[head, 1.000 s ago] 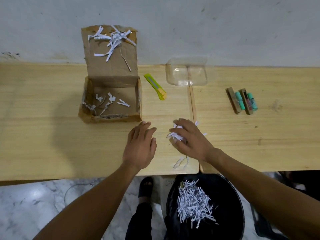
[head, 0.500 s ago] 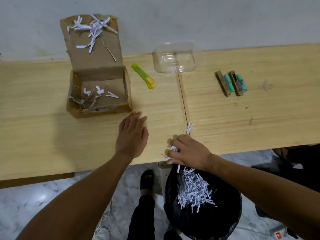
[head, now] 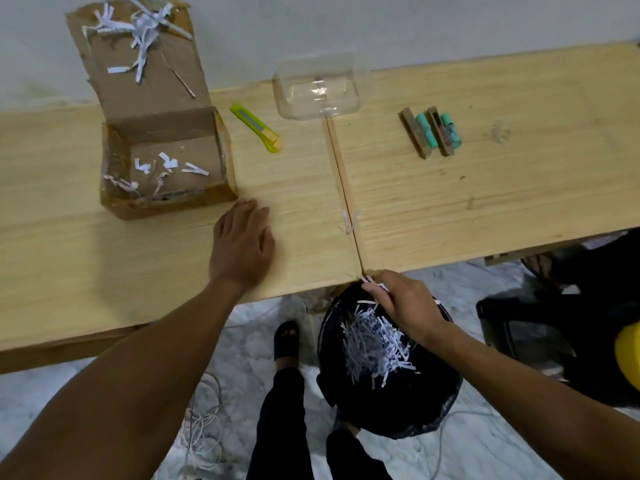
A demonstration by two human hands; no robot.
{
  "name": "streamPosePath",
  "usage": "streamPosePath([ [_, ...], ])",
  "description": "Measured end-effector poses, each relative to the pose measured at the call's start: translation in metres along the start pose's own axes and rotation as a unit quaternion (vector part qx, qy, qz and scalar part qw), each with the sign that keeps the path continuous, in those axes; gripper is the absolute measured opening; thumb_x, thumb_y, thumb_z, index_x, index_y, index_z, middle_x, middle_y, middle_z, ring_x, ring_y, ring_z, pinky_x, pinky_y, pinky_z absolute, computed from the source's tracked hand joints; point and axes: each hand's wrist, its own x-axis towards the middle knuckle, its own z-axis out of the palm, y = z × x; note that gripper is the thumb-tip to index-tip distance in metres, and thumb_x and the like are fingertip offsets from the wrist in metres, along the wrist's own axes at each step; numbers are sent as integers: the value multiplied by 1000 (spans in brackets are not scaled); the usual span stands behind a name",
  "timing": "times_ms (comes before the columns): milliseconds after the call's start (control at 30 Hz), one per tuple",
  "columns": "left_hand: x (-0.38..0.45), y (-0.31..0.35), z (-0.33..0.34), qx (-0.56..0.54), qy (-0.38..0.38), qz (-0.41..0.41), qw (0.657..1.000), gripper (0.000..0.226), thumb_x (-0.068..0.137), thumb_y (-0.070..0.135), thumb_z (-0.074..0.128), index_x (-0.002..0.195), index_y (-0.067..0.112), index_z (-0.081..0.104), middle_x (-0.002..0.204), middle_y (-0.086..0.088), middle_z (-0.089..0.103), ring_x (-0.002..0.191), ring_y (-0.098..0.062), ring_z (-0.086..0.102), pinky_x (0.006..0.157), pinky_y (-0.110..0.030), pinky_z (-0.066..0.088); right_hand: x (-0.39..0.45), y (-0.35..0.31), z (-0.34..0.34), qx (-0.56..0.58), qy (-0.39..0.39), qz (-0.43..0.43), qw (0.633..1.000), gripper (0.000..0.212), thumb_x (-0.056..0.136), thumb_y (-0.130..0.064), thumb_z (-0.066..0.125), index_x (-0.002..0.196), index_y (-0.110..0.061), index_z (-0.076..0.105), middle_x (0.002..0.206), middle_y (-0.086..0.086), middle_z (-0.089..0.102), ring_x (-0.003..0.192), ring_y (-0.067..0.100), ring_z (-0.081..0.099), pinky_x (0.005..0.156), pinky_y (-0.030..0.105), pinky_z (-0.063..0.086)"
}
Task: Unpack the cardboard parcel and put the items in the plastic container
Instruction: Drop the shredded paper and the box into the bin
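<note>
Since a second ago our right hand (head: 405, 308) has slid off the near edge of the table (head: 485, 188) and now hangs over the black bin (head: 433, 407), its fingers curled around a few white paper strips (head: 370, 280). Below it, a heap of shredded paper (head: 375, 344) lies inside the bin. Our left hand (head: 242, 245) has stayed flat on the wood, fingers straight and holding nothing, its fingertips just beside the near right corner of the cardboard box (head: 166, 161). We see the box open, its flap standing up against the wall, with only scraps of paper left on its floor and flap. A yellow-green cutter (head: 255, 132) lies between the box and the clear plastic tub (head: 317, 88), which sits at the far edge of the table. Well to the right of the tub, the unpacked items (head: 431, 131) lie side by side on the wood, outside the tub.
</note>
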Motion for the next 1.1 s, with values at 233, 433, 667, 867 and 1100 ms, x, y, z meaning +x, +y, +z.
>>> streamPosePath([
  [233,0,0,3,5,-6,-8,1000,40,90,29,47,128,18,51,141,-8,46,137,-27,35,111,-42,28,-71,41,28,-50,-188,183,964,33,100,-46,42,85,-17,44,82,1,42,73,32,52,58,36,34],
  [433,-1,1,3,4,5,1,1000,42,86,30,44,125,16,52,136,-11,49,132,-30,41,109,-43,31,-89,40,47,-30,-294,289,911,55,100,-47,44,146,-18,40,147,14,39,133,36,37,105,43,39],
  [667,-1,2,3,-2,6,-1,1000,41,87,30,44,125,15,53,136,-12,49,133,-30,40,110,-43,31,-57,9,32,-9,-21,112,993,19,98,-26,56,103,-11,67,94,5,63,85,23,59,71,36,50],
  [867,0,0,4,4,-3,-4,1000,40,88,29,47,125,16,52,138,-10,47,135,-28,38,109,-43,31,41,-28,16,27,139,63,988,25,94,-20,61,116,-9,65,99,9,59,93,24,52,79,34,44],
  [1100,1,-1,5,10,-5,0,1000,38,89,28,50,125,17,51,137,-9,47,135,-28,38,108,-43,31,90,-33,24,-52,71,167,982,38,92,-38,60,124,-17,61,108,10,57,100,30,50,81,42,47],
])
